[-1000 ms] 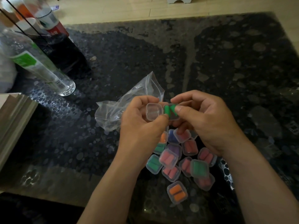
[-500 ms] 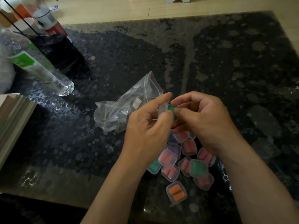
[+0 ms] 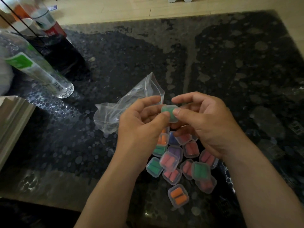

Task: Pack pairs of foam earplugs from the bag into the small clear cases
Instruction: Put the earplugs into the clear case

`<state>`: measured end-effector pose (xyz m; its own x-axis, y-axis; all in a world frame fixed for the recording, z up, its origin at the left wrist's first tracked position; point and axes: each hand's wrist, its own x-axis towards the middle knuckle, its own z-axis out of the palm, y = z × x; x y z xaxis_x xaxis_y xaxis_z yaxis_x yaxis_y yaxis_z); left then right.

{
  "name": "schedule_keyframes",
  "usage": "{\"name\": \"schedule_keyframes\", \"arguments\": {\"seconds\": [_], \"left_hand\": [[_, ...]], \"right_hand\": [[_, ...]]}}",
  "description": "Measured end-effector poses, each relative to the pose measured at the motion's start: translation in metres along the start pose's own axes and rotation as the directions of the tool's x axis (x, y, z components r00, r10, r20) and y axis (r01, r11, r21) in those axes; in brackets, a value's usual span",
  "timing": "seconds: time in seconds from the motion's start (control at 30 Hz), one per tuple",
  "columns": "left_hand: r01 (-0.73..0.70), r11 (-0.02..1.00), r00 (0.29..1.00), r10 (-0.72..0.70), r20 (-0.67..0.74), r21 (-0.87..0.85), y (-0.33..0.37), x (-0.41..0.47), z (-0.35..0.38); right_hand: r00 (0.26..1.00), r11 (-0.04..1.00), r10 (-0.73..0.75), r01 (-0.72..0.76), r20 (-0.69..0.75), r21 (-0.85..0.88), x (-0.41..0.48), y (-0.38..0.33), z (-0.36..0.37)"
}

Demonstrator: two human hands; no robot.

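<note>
Head view: both my forearms come up from the bottom edge and the hands meet mid-frame, raised above the dark speckled table. My left hand is back-up with curled fingers. Its thumb tip presses the near-left edge of the green case and the index finger hooks over the far side. My right hand mirrors it, thumb tip on the case's near-right top and index finger arched over the back. Both hands pinch the same case, which sits clear of the table between the two thumbs.

The case is lidded and roughly square with rounded corners, so it has no clear long axis. Its broad face is tilted up toward the camera. Green foam shows through the lid, but it is too blurred to say which way the plugs lie.

Directly under my hands is a pile of filled cases in pink, green, purple and orange. One orange case lies nearest to me. The clear zip bag lies crumpled just left of and behind my left hand, touching it or nearly so. A clear bottle lies tilted at far left.
</note>
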<state>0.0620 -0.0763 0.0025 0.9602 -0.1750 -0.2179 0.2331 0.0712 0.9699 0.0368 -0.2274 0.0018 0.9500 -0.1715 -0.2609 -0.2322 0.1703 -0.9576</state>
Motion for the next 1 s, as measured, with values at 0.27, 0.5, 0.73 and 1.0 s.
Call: {"name": "schedule_keyframes", "arguments": {"seconds": [0.27, 0.5, 0.73, 1.0], "left_hand": [[-0.01, 0.999, 1.0, 0.009, 0.008, 0.053, 0.001, 0.001, -0.001], [-0.181, 0.935, 0.956, 0.24, -0.169, 0.307, 0.005, 0.005, -0.006], [-0.235, 0.587, 0.859, 0.499, -0.117, 0.775, -0.003, 0.011, -0.026], [-0.119, 0.231, 0.978, 0.198, 0.073, 0.966, -0.014, 0.015, -0.032]], "right_hand": [[0.999, 0.995, -0.05, 0.049, -0.007, -0.091, 0.0, 0.001, -0.002], [0.971, 0.942, -0.104, 0.027, -0.214, -0.334, 0.007, 0.008, -0.009], [0.961, 0.772, -0.132, -0.055, -0.243, -0.634, 0.011, 0.017, -0.015], [0.955, 0.707, -0.164, -0.06, -0.246, -0.705, 0.011, 0.016, -0.015]]}}
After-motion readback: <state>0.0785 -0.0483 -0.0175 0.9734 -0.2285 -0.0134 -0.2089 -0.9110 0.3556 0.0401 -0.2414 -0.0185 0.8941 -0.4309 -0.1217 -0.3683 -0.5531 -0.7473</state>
